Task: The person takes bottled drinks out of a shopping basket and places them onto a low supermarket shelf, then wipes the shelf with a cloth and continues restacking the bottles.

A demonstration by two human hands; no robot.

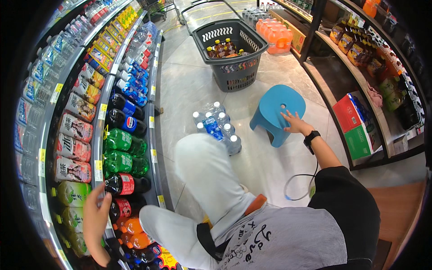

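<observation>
My left hand [95, 215] is at the lower left, in front of the shelf, with thumb and forefinger apart and nothing visible in it. Its fingertips are close to a dark cola bottle [128, 184] with a red label; whether they touch it I cannot tell. On the right, my right hand [297, 124] spreads its fingers at the edge of a blue plastic stool [280, 102]. A black watch sits on that wrist. Between the stool and the shelf, a pack of clear white-capped bottles [215, 126] stands on the floor, partly behind my knee.
A dark grey shopping basket [236, 74] holding brown bottles stands ahead. Beyond it are shrink-wrapped orange drinks [275, 37]. Green bottles [125, 163] and drink cans [73, 170] fill the left shelves. Red and green cartons [356, 128] occupy the right rack. A cable loop [291, 198] hangs near my right arm.
</observation>
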